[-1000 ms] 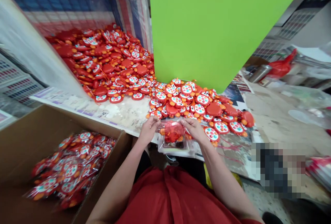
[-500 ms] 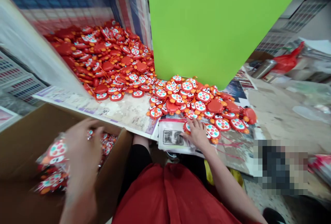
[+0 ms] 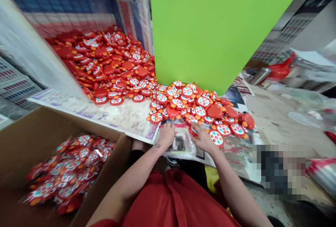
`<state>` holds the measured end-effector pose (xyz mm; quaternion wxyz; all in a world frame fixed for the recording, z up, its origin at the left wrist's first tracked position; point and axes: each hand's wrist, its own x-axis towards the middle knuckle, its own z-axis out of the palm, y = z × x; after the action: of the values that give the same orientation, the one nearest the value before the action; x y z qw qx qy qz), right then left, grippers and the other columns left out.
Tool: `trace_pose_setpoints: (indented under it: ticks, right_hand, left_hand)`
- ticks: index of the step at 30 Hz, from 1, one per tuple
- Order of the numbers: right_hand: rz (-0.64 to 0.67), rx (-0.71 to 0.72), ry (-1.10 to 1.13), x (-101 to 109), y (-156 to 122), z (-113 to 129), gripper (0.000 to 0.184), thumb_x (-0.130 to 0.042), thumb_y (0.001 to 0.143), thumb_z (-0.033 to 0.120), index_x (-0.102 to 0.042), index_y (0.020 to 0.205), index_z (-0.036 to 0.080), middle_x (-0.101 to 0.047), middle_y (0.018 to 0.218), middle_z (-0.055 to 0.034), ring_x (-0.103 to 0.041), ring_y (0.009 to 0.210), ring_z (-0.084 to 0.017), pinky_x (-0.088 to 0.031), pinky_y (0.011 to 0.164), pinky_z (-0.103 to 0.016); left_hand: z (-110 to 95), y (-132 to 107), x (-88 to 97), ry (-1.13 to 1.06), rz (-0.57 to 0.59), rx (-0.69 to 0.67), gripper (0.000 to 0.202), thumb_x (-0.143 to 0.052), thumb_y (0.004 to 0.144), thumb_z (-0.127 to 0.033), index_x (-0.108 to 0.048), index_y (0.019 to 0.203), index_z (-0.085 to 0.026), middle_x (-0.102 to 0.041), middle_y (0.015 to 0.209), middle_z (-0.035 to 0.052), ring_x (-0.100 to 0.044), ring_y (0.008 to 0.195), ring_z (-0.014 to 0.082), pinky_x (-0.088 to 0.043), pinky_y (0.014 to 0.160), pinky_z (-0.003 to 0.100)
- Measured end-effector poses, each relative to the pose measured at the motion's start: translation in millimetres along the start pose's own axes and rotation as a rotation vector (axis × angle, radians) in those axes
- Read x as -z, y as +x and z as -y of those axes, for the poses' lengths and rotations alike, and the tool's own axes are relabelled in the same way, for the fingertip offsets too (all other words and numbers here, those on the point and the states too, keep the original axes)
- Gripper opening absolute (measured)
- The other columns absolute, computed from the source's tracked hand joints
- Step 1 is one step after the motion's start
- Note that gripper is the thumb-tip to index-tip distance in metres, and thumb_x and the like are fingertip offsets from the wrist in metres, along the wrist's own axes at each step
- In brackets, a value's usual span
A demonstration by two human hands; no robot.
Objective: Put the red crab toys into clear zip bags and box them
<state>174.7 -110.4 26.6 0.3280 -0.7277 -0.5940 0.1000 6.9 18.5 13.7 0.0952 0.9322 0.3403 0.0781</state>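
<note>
Both hands lie low at the near edge of the table, palms down, forearms reaching forward from the red-clothed lap and drawing together at the wrists. Resting flat with fingers loosely spread, the left hand [image 3: 166, 135] presses on a stack of clear plastic bags with a dark printed label [image 3: 179, 143], closed on nothing. Just to its right, the right hand [image 3: 202, 138] also lies on the bags, its fingertips [image 3: 193, 127] touching a round red toy with coloured dots and orange knobs [image 3: 193, 130] at the near edge of the loose pile; whether the fingers pinch it cannot be told. Beyond both hands spreads the heap of the same red dotted toys [image 3: 199, 106], and further off to the left a larger mound [image 3: 110, 66] against a plastic-covered wall. Left of the left forearm stands an open brown cardboard box [image 3: 39, 129] holding toys already sealed in bags [image 3: 68, 167].
</note>
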Motion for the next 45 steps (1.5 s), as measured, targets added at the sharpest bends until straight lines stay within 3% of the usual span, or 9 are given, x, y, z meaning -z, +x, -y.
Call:
trace_pose_setpoints:
  ticks: [4, 7, 10, 13, 20, 30, 33, 38, 45]
  right_hand:
    - [-0.261, -0.165, 0.329, 10, 1, -11, 0.051, -0.059, 0.072, 0.024, -0.063, 0.122, 0.019, -0.064, 0.126, -0.0102, -0.056, 0.119, -0.029, -0.041, 0.106, -0.051]
    - [-0.531, -0.371, 0.884, 14, 11, -15, 0.035, -0.062, 0.074, 0.03, -0.066, 0.108, 0.021, -0.071, 0.103, -0.0032, -0.067, 0.091, -0.02, -0.057, 0.082, -0.037]
    - [-0.783, -0.502, 1.433, 14, 24, -16, 0.02, -0.068, 0.073, 0.028, -0.064, 0.092, 0.021, -0.072, 0.086, 0.0028, -0.067, 0.072, -0.011, -0.059, 0.064, -0.022]
    - [-0.818, -0.554, 1.655, 12, 33, -15, 0.023, -0.072, 0.072, 0.019, -0.062, 0.093, 0.022, -0.073, 0.087, 0.0037, -0.069, 0.073, -0.009, -0.061, 0.066, -0.02]
    - [-0.691, -0.53, 1.576, 1, 40, -9, 0.029, -0.075, 0.074, 0.034, -0.061, 0.097, 0.024, -0.075, 0.084, 0.0052, -0.071, 0.074, -0.01, -0.061, 0.063, -0.018]
    - [-0.488, -0.382, 1.39, -5, 41, 33, 0.046, -0.083, 0.062, 0.021, -0.061, 0.102, 0.025, -0.072, 0.095, 0.0021, -0.068, 0.078, -0.012, -0.058, 0.074, -0.025]
    - [-0.478, -0.355, 1.312, -4, 41, 32, 0.044, -0.08, 0.066, 0.029, -0.06, 0.106, 0.025, -0.071, 0.1, -0.0009, -0.068, 0.085, -0.016, -0.057, 0.081, -0.032]
    - [-0.489, -0.301, 1.179, -11, 42, 26, 0.044, -0.075, 0.072, 0.039, -0.055, 0.11, 0.027, -0.067, 0.11, -0.0008, -0.065, 0.097, -0.016, -0.054, 0.088, -0.034]
    - [-0.376, -0.265, 0.921, -42, 45, 19, 0.045, -0.071, 0.073, 0.046, -0.054, 0.108, 0.024, -0.064, 0.11, -0.0043, -0.063, 0.099, -0.019, -0.05, 0.094, -0.039]
  left_hand:
    - [-1, 0, -7.2, 0.039, 0.006, -0.013, 0.023, -0.054, 0.093, -0.033, -0.062, 0.102, -0.013, -0.056, 0.108, 0.0148, -0.049, 0.105, 0.0304, -0.04, 0.087, 0.044]
    - [-1, 1, -9.2, 0.014, -0.004, -0.003, 0.022, -0.05, 0.095, -0.031, -0.059, 0.106, -0.014, -0.055, 0.11, 0.014, -0.048, 0.105, 0.0287, -0.04, 0.087, 0.041]
    - [0, 5, -7.4, -0.011, 0.014, 0.006, 0.023, -0.05, 0.095, -0.03, -0.057, 0.11, -0.013, -0.055, 0.111, 0.0137, -0.049, 0.105, 0.027, -0.04, 0.086, 0.039]
    - [-1, 10, -4.2, -0.01, 0.042, 0.028, 0.024, -0.05, 0.095, -0.031, -0.059, 0.108, -0.013, -0.055, 0.108, 0.0147, -0.05, 0.104, 0.0282, -0.04, 0.085, 0.04]
    - [-3, 2, -13.3, -0.002, -0.052, -0.027, 0.023, -0.04, 0.098, -0.026, -0.059, 0.104, -0.015, -0.056, 0.106, 0.014, -0.048, 0.103, 0.0288, -0.037, 0.088, 0.044]
    - [-5, 8, -13.9, 0.014, -0.028, 0.042, 0.023, -0.041, 0.096, -0.02, -0.057, 0.11, -0.013, -0.056, 0.109, 0.0147, -0.049, 0.103, 0.0293, -0.04, 0.085, 0.043]
    - [-4, 9, -13.3, 0.005, 0.006, 0.043, 0.022, -0.04, 0.095, -0.017, -0.059, 0.108, -0.015, -0.056, 0.11, 0.0137, -0.049, 0.103, 0.0281, -0.04, 0.085, 0.043]
    - [0, 1, -19.4, -0.051, -0.11, -0.124, 0.014, -0.047, 0.096, -0.026, -0.058, 0.101, -0.019, -0.061, 0.105, 0.0076, -0.05, 0.105, 0.0252, -0.036, 0.096, 0.043]
    - [0, -2, -13.5, -0.113, -0.172, -0.209, 0.015, -0.052, 0.095, -0.028, -0.061, 0.102, -0.02, -0.064, 0.106, 0.0073, -0.05, 0.108, 0.0254, -0.035, 0.099, 0.043]
